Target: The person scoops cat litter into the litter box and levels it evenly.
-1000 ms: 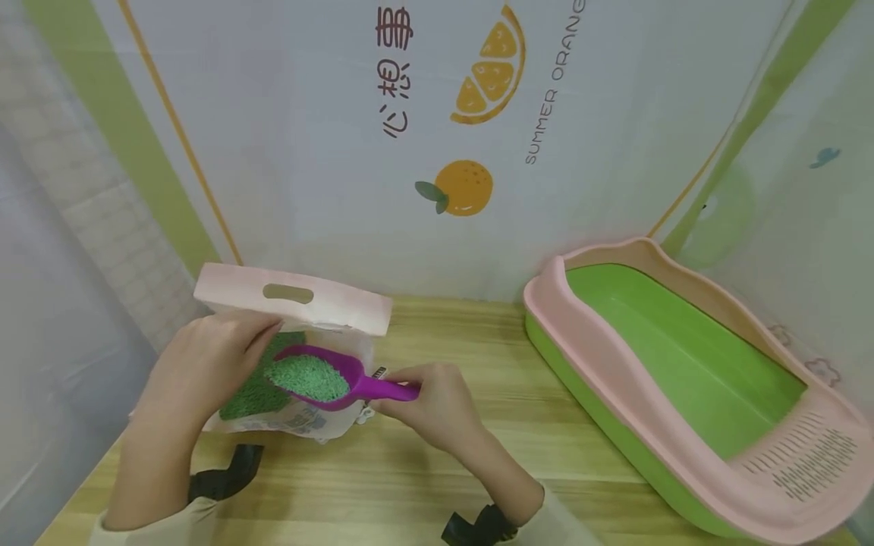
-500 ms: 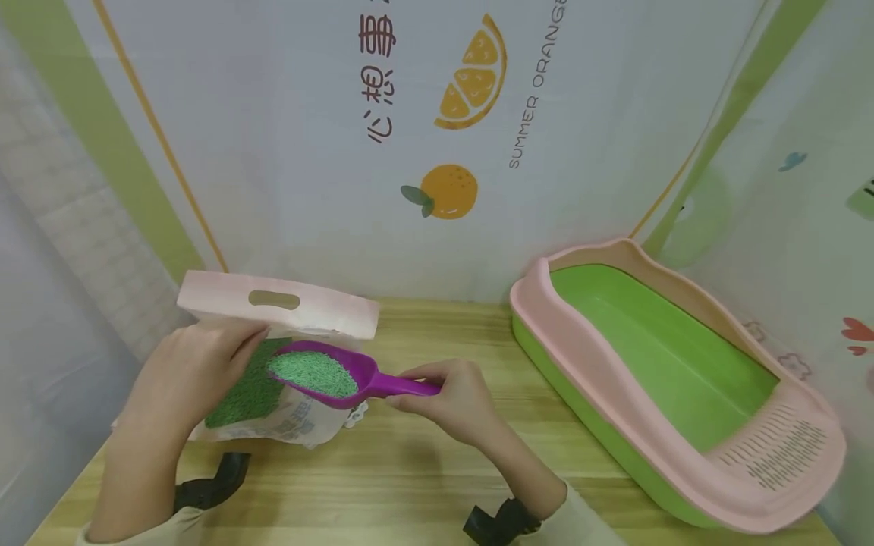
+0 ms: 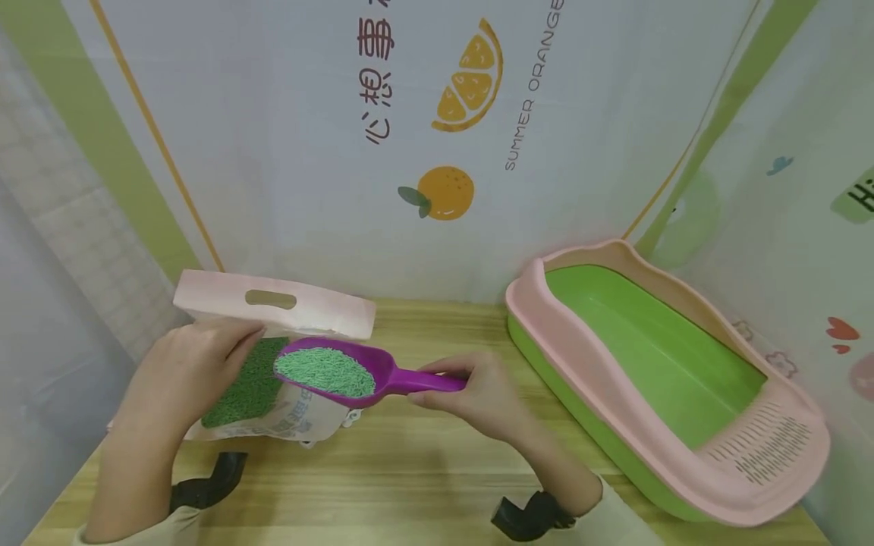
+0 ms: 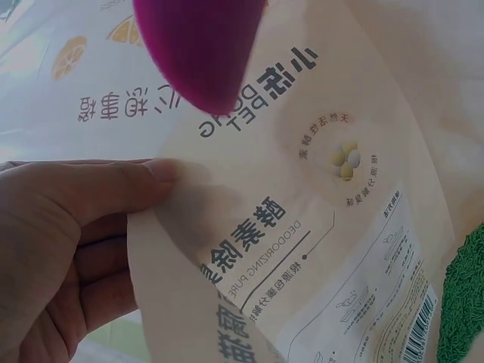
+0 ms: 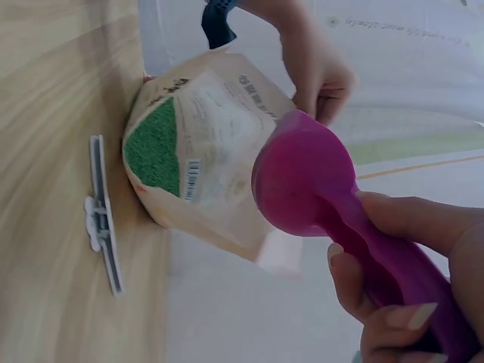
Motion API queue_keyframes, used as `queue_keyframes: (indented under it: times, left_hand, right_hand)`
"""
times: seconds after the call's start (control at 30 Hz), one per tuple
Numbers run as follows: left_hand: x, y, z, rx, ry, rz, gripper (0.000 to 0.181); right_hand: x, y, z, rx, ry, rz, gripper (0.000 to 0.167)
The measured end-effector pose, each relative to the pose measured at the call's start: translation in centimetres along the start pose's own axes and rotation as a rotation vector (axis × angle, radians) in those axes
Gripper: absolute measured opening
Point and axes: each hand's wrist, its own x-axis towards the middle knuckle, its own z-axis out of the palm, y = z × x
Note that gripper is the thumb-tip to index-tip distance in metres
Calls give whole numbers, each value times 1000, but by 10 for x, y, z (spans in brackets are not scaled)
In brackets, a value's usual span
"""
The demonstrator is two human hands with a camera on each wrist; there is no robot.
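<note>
My left hand [image 3: 184, 375] pinches the upper edge of an opened pale bag [image 3: 317, 417] between thumb and fingers; the left wrist view shows the printed film [image 4: 249, 166] up close. Dark green pellets [image 3: 246, 387] lie inside the bag. My right hand [image 3: 485, 394] grips the handle of a purple scoop [image 3: 385, 375], thumb on one side and fingers curled on the other. Lighter green pellets [image 3: 326, 370] are heaped in the scoop, which hangs over the bag's right side. In the right wrist view only the underside of the scoop [image 5: 302, 174] shows.
At right stands a green litter box [image 3: 614, 447] with a pink rim [image 3: 608, 349] and a slotted step at its near end. A grey-and-white sealing clip [image 5: 102, 219] lies on the wooden table [image 3: 382, 485] beside the bag. Printed curtains hang behind.
My right hand has drawn the loaded scoop rightward, away from the bag's opening. My left hand keeps its pinch on the bag. The head view has swung slightly right.
</note>
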Motion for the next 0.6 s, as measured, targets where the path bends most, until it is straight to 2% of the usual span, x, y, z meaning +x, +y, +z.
queue_keyframes:
  times: [0.2, 0.37, 0.6]
  left_hand:
    - [0, -2, -1, -1, 24, 15, 21]
    - [-1, -2, 0, -6, 32, 14, 20]
    - [-1, -2, 0, -17, 41, 23, 19]
  right_hand:
    - [-9, -9, -33, -17, 34, 43, 32]
    - [-18, -10, -65, -95, 78, 109, 37]
    - [-29, -2, -110, -133, 134, 94, 35]
